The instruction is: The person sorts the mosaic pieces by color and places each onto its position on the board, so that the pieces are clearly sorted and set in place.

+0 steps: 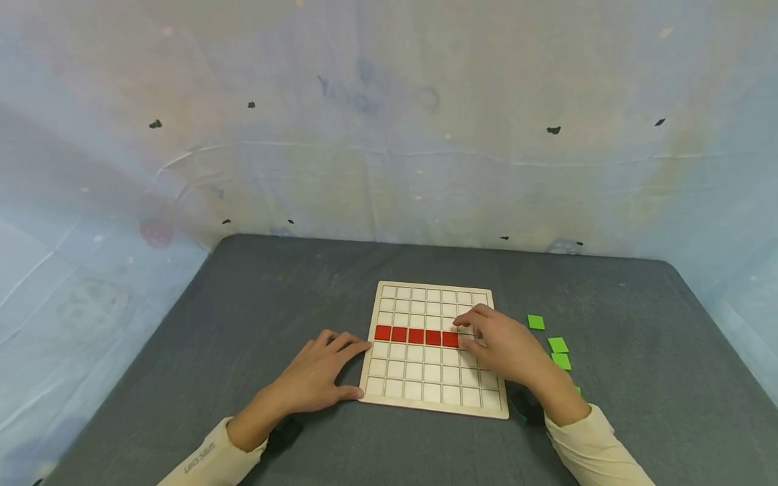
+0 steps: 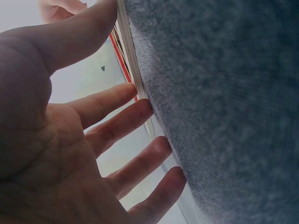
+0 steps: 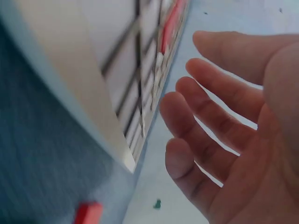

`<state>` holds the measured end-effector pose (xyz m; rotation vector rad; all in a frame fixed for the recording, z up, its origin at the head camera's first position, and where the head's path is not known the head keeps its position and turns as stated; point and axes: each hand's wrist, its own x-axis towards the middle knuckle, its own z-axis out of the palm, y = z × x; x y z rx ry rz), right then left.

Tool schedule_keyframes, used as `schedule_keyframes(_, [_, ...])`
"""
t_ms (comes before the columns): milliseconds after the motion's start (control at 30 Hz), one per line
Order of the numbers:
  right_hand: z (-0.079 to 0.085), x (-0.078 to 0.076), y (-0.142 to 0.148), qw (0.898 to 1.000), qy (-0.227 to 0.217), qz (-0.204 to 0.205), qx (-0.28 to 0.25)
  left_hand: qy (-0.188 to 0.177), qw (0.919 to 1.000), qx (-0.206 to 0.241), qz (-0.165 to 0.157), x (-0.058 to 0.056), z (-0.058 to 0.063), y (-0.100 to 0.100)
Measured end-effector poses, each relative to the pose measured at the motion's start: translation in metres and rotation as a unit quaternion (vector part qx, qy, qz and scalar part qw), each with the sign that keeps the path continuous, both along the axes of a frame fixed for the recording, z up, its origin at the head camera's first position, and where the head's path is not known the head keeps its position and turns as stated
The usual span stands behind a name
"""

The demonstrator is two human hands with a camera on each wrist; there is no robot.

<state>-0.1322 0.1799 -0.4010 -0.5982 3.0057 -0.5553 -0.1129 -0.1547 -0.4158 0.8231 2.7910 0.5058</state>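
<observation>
Grid board point(image 1: 415, 371) lies flat on the dark grey table point(image 1: 292, 290), between your two hands; five red tiles point(image 1: 416, 335) sit side by side along its middle row, from the left edge. Your right hand point(image 1: 507, 344) is over the board's right side, fingertips just beside the last red tile; fingers apart, loosely bent, pinching nothing. It blocks several right-hand squares from the head view. Your left hand point(image 1: 316, 374) touches the board's left edge, fingers spread, thumb near the front corner. Writing: dark lettering point(image 1: 198, 457) on your pale left sleeve point(image 1: 234, 462), seems to begin "LET'S", rest unclear. Faint blue marks point(image 1: 365, 88) on the cloth behind point(image 1: 389, 189), too blurred to read; dark patches point(image 1: 553, 130) there too. Right of the board, four green tiles point(image 1: 557, 345), the nearest mostly hidden by your right wrist. Right wrist view: a blurred red piece point(image 3: 88, 213), apart from the board.
</observation>
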Motion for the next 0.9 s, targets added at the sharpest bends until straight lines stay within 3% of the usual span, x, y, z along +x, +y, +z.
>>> schedule_keyframes(233, [0.011,0.008,0.028,0.999,-0.009,-0.028,-0.021,-0.004,1.0,0.002,0.001,0.0,0.002,0.001])
schedule_keyframes(567, [0.007,0.027,0.079,0.998,-0.022,-0.064,0.009,-0.009,0.9999,0.007,-0.001,0.002,0.002,0.002])
schedule_keyframes(900, [-0.005,0.023,0.093,0.997,-0.019,-0.068,0.022,-0.005,1.0,0.005,-0.004,0.0,0.001,-0.001])
